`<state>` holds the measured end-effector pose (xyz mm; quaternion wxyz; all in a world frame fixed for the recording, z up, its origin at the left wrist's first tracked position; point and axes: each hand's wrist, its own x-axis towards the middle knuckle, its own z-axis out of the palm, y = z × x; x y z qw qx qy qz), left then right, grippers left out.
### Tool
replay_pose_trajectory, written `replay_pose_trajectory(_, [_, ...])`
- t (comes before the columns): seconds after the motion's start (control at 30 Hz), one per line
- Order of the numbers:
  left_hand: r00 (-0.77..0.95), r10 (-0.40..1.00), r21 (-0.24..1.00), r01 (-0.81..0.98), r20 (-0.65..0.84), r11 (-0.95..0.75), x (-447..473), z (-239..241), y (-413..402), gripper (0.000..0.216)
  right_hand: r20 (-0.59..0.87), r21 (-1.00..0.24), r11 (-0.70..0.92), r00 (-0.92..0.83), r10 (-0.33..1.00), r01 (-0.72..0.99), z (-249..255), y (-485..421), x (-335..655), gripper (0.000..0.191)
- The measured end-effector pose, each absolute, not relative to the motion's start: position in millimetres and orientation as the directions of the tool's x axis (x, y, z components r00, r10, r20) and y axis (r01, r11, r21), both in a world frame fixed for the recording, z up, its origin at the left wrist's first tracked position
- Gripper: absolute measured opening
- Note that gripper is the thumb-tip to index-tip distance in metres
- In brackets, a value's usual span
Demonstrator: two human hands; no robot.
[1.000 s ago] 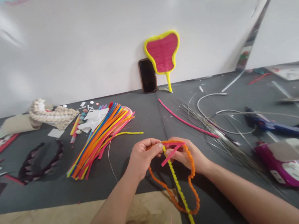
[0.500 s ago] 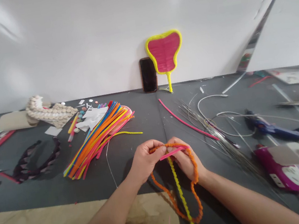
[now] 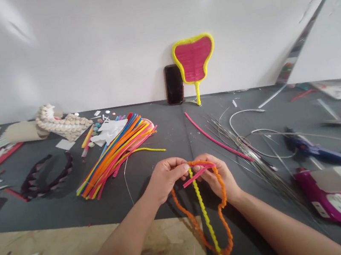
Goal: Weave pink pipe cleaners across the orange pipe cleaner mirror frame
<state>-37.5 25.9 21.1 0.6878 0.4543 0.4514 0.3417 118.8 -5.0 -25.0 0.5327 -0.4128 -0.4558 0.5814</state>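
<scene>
Both my hands meet over the dark mat at the top of an orange pipe-cleaner loop (image 3: 225,222) that hangs toward me. My left hand (image 3: 164,177) pinches the loop's top left, fingers closed. My right hand (image 3: 217,176) is closed on the loop's top right and on a short pink pipe cleaner (image 3: 196,175) that crosses between the hands. A yellow twisted stem (image 3: 206,216) runs down the loop's middle toward the table's near edge.
A fan of coloured pipe cleaners (image 3: 116,153) lies to the left. A long pink one (image 3: 214,140), thin wires (image 3: 253,161), a blue glue gun (image 3: 314,148) and a magenta pack (image 3: 325,195) lie right. A pink-and-yellow fan (image 3: 194,61) and phone (image 3: 173,84) lean on the wall.
The pink pipe cleaner's free end has swung between level and slanting down to the left. The hands stay together at the loop's top; the view has shifted a little.
</scene>
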Motion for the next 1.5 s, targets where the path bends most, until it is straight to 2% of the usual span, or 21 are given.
replay_pose_trajectory(0.27, [0.418,0.846,0.922,-0.05,-0.331,0.385,-39.5,18.2,26.6,0.019,0.214,-0.976,0.21,-0.084,0.973,-0.053,-23.4,-1.4,124.8,0.008])
replay_pose_trajectory(0.33, [0.426,0.84,0.918,-0.053,-0.336,0.394,-39.4,18.2,26.5,0.018,0.202,-0.978,0.197,-0.077,0.976,-0.061,-24.4,-1.1,125.1,0.008])
replay_pose_trajectory(0.53, [0.372,0.862,0.91,-0.093,-0.345,0.404,-38.9,17.2,26.3,0.014,0.034,-0.992,0.022,-0.094,0.995,-0.126,-25.5,-0.1,125.3,0.015])
replay_pose_trajectory(0.9, [0.394,0.825,0.88,-0.077,-0.405,0.468,-39.3,15.7,28.7,0.016,0.192,-0.974,0.2,-0.078,0.978,0.11,-16.5,0.2,128.9,0.009])
replay_pose_trajectory(0.97, [0.375,0.84,0.893,-0.062,-0.393,0.445,-39.8,17.2,29.2,0.016,0.114,-0.989,0.12,-0.064,0.991,0.091,-14.0,2.0,129.7,0.013])
replay_pose_trajectory(1.03, [0.336,0.869,0.919,-0.024,-0.363,0.393,-41.0,19.4,29.8,0.016,-0.06,-0.998,-0.061,-0.055,0.997,-0.017,-11.2,5.0,131.3,0.024])
replay_pose_trajectory(1.1, [0.293,0.895,0.939,0.043,-0.337,0.34,-42.3,21.2,30.0,0.017,-0.231,-0.954,-0.247,-0.113,0.966,-0.167,-8.6,8.3,134.1,0.038])
replay_pose_trajectory(1.17, [0.267,0.908,0.946,0.122,-0.323,0.301,-43.0,21.8,29.6,0.017,-0.302,-0.911,-0.343,-0.196,0.933,-0.23,-5.8,10.4,137.4,0.052])
replay_pose_trajectory(1.23, [0.266,0.911,0.943,0.199,-0.316,0.269,-42.7,21.2,28.8,0.018,-0.292,-0.929,-0.334,-0.238,0.926,-0.161,-2.6,10.8,140.0,0.053])
replay_pose_trajectory(1.37, [0.282,0.912,0.926,0.317,-0.298,0.205,-41.0,18.5,26.7,0.019,-0.261,-0.965,-0.249,-0.203,0.944,0.082,3.4,8.3,139.4,0.04])
replay_pose_trajectory(1.5, [0.276,0.921,0.906,0.395,-0.276,0.153,-39.7,16.1,24.5,0.021,-0.241,-0.966,-0.217,-0.181,0.954,0.142,2.7,6.5,135.7,0.036])
